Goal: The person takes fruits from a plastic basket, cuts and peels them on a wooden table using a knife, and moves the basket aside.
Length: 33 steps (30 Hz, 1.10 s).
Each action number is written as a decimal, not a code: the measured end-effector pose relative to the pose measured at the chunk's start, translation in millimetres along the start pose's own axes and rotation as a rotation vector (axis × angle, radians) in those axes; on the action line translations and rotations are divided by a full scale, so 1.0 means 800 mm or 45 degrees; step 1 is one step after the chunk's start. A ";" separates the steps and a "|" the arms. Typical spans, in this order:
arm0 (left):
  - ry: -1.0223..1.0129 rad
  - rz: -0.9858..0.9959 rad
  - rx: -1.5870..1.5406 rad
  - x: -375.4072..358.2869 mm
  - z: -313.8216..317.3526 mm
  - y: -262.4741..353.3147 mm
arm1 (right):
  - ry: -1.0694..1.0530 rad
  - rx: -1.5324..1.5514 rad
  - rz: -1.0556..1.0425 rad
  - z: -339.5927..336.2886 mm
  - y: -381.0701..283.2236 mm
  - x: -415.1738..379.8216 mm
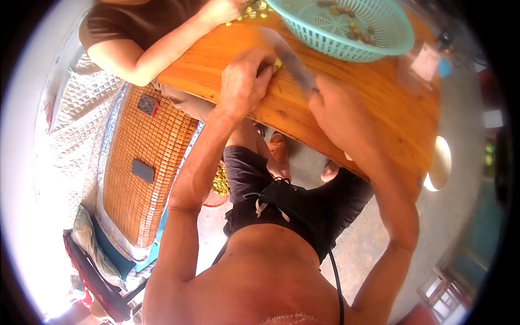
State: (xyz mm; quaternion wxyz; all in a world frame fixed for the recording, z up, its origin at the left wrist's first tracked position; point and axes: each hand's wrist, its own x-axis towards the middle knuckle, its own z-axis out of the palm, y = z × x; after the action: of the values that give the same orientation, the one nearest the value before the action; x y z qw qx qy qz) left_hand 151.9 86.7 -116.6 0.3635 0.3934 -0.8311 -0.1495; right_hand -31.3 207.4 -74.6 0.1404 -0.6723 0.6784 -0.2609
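My left hand (246, 81) rests on the wooden table (216, 62), its fingers curled and pinched together. At its fingertips shows a small yellow-green fruit piece (278, 63), mostly covered by the fingers. In my right hand (338, 105) is a knife (292, 62), gripped by the handle. Its wide blade is smeared by motion and points up and left, close beside the fruit piece.
A turquoise plastic basket (311, 39) with dark and yellowish round pieces stands at the back. Another person's hand (222, 10) is by scattered green pieces (252, 10). A bench with a beaded mat (157, 130) is at left; a container of green pieces (220, 181) sits below.
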 end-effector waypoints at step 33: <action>-0.034 0.227 0.002 -0.023 -0.003 0.027 | -0.030 0.102 0.048 -0.021 0.023 -0.023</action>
State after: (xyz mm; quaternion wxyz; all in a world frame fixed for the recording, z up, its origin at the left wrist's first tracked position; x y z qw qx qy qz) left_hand 149.5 114.8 -112.0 0.3641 0.3160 -0.8677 -0.1212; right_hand -54.9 227.2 -73.8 0.1799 -0.6564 0.6781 -0.2772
